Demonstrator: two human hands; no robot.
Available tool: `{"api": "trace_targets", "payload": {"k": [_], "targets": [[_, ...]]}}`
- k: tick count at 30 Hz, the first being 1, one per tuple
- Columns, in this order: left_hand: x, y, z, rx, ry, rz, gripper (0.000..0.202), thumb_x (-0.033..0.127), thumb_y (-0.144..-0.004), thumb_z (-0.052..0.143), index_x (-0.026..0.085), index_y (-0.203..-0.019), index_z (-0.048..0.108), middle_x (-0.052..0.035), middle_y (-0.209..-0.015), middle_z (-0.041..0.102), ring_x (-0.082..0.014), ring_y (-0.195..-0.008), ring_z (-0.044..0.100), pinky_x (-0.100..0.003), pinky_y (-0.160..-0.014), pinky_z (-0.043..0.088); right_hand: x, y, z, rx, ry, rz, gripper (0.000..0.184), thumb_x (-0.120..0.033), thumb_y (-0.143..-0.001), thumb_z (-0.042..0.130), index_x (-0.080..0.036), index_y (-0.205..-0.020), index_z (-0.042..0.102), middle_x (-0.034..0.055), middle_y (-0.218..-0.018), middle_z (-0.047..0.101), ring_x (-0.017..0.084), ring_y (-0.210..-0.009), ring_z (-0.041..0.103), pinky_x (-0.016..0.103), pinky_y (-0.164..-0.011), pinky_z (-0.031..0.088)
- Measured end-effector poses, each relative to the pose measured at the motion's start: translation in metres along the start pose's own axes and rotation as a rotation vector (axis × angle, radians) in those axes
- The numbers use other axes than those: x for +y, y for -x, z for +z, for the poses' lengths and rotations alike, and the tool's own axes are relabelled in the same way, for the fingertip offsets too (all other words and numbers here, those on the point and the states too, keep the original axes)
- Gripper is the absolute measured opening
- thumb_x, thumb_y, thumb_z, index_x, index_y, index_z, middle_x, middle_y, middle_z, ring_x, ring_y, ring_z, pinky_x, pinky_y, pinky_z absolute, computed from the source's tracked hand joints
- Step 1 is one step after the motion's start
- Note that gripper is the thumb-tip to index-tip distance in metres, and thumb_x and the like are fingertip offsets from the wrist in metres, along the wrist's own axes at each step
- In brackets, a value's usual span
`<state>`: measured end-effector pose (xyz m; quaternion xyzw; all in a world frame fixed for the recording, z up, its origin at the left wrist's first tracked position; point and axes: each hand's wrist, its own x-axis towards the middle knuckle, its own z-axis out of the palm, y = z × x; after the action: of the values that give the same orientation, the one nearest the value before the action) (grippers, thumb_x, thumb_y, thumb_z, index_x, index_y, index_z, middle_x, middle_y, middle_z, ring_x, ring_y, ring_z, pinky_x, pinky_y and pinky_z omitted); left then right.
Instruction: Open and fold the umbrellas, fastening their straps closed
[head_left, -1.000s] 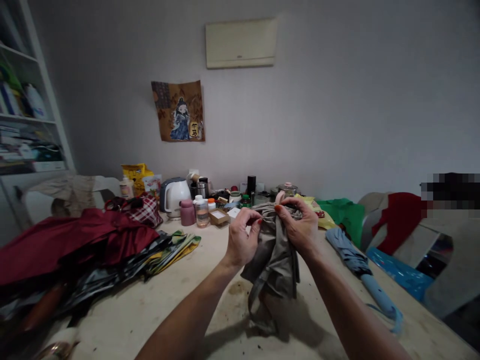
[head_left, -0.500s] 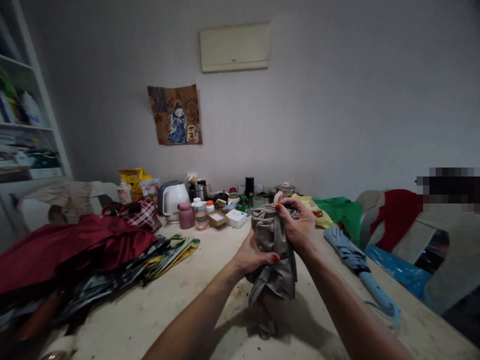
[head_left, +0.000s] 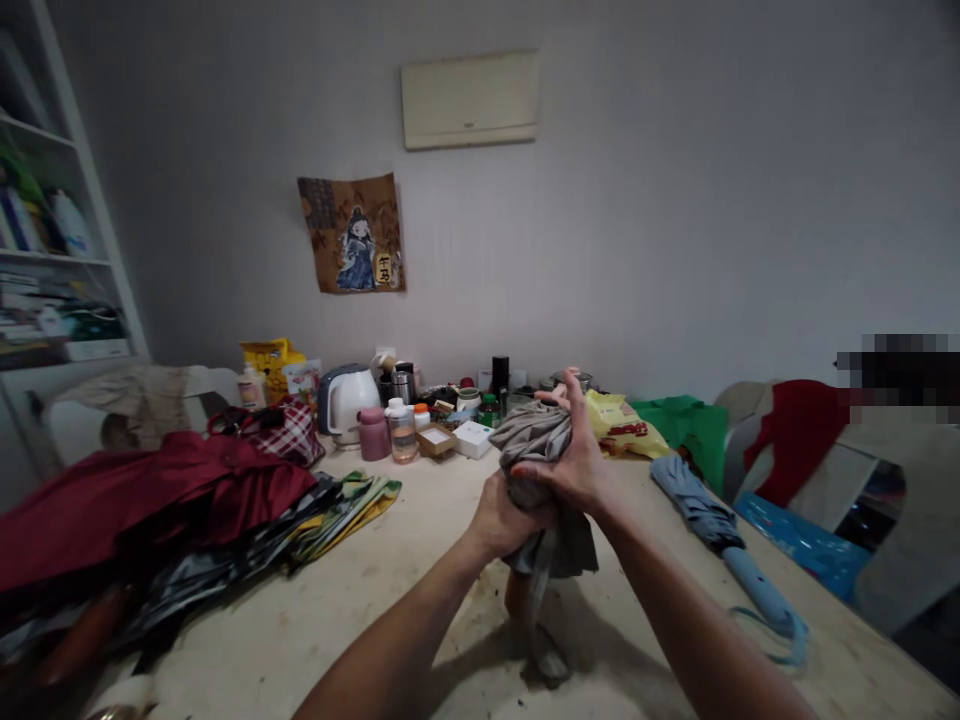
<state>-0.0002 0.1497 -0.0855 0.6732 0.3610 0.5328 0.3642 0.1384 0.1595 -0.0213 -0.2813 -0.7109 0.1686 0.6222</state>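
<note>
A grey umbrella (head_left: 534, 425) stands upright in front of me over the table, its gathered cloth bunched in folds. Low on the cloth, my left hand (head_left: 504, 520) is wrapped round the bundle. My right hand (head_left: 577, 465) presses on the upper folds from the right, thumb across the front and some fingers pointing up; its far fingers are partly hidden. Beneath the cloth shows part of a brown handle (head_left: 517, 592), and a grey strap (head_left: 551, 660) hangs down to the tabletop.
On the table (head_left: 315, 640), a dark red umbrella (head_left: 225, 480) and patterned cloth (head_left: 352, 510) lie left. A folded blue umbrella (head_left: 742, 570) lies right. Behind stand a kettle (head_left: 356, 400), bottles (head_left: 403, 435), a small white box (head_left: 474, 438) and a yellow bag (head_left: 622, 425).
My right hand has shifted from the top of the umbrella onto its side, fingers now raised. The left hand closes further round the cloth, which is gathered tighter, and more handle shows.
</note>
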Motion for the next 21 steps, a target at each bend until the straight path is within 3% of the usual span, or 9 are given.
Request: {"api": "trace_targets", "payload": {"k": [2, 4, 7, 10, 13, 17, 19, 21], "targets": [[-0.004, 0.001, 0.002, -0.016, -0.034, -0.040, 0.042, 0.026, -0.059, 0.081, 0.013, -0.096, 0.071, -0.0091, -0.092, 0.073, -0.0283, -0.086, 0.065, -0.038, -0.078, 0.053, 0.002, -0.001, 0.003, 0.147, -0.025, 0.105, 0.107, -0.042, -0.052, 0.087, -0.020, -0.144, 0.037, 0.0162, -0.144, 0.043, 0.033, -0.130, 0.045, 0.048, -0.112, 0.033], [-0.008, 0.002, 0.001, -0.102, 0.116, -0.032, 0.064, 0.030, -0.053, 0.087, 0.014, -0.111, 0.067, -0.0113, -0.104, 0.072, -0.0306, -0.097, 0.064, -0.039, -0.085, 0.052, 0.003, -0.003, 0.002, 0.238, -0.121, 0.209, 0.090, -0.040, -0.055, 0.084, -0.019, -0.134, 0.047, 0.0145, -0.133, 0.053, 0.029, -0.114, 0.057, 0.046, -0.103, 0.042], [-0.013, 0.001, -0.003, -0.321, 0.497, -0.076, 0.093, 0.037, -0.045, 0.092, 0.015, -0.129, 0.057, -0.0142, -0.117, 0.068, -0.0312, -0.107, 0.063, -0.037, -0.090, 0.050, 0.004, -0.004, -0.005, 0.252, -0.333, 0.269, 0.080, -0.036, -0.058, 0.083, -0.020, -0.130, 0.051, 0.0096, -0.112, 0.065, 0.023, -0.090, 0.064, 0.040, -0.087, 0.051], [-0.016, 0.002, -0.005, -0.435, 0.639, -0.207, 0.083, 0.039, -0.046, 0.092, 0.012, -0.119, 0.064, -0.0134, -0.105, 0.071, -0.0264, -0.094, 0.066, -0.031, -0.081, 0.050, 0.007, -0.004, -0.011, 0.210, -0.480, 0.238, 0.078, -0.037, -0.060, 0.083, -0.022, -0.130, 0.051, 0.0081, -0.109, 0.066, 0.021, -0.086, 0.064, 0.036, -0.082, 0.052], [-0.017, 0.004, -0.004, -0.379, 0.597, -0.201, 0.068, 0.036, -0.050, 0.090, 0.010, -0.108, 0.069, -0.0114, -0.098, 0.072, -0.0218, -0.087, 0.065, -0.028, -0.077, 0.049, 0.013, -0.005, -0.016, 0.156, -0.464, 0.164, 0.098, -0.045, -0.057, 0.085, -0.024, -0.140, 0.039, 0.0107, -0.117, 0.062, 0.024, -0.095, 0.064, 0.040, -0.088, 0.051], [-0.017, 0.005, 0.002, -0.283, 0.532, -0.151, 0.057, 0.035, -0.055, 0.087, 0.010, -0.104, 0.069, -0.0088, -0.095, 0.071, -0.0198, -0.083, 0.063, -0.030, -0.079, 0.048, 0.013, -0.006, -0.016, 0.088, -0.182, -0.057, 0.136, -0.045, -0.046, 0.090, -0.024, -0.153, 0.010, 0.0168, -0.136, 0.049, 0.031, -0.121, 0.053, 0.046, -0.100, 0.046], [-0.016, 0.007, 0.008, -0.213, 0.415, -0.141, 0.049, 0.034, -0.058, 0.083, 0.010, -0.099, 0.070, -0.0077, -0.090, 0.071, -0.0189, -0.079, 0.061, -0.030, -0.076, 0.049, 0.010, -0.006, -0.013, 0.136, -0.020, -0.091, 0.129, -0.040, -0.050, 0.088, -0.021, -0.153, 0.012, 0.0166, -0.135, 0.049, 0.030, -0.122, 0.052, 0.047, -0.103, 0.043], [-0.013, 0.011, 0.017, -0.108, 0.180, -0.128, 0.038, 0.031, -0.061, 0.078, 0.010, -0.092, 0.070, -0.0076, -0.084, 0.071, -0.0188, -0.073, 0.060, -0.029, -0.070, 0.048, 0.006, -0.006, -0.010, 0.262, 0.116, -0.056, 0.111, -0.034, -0.054, 0.083, -0.016, -0.148, 0.026, 0.0150, -0.126, 0.055, 0.028, -0.113, 0.056, 0.045, -0.101, 0.045]]}}
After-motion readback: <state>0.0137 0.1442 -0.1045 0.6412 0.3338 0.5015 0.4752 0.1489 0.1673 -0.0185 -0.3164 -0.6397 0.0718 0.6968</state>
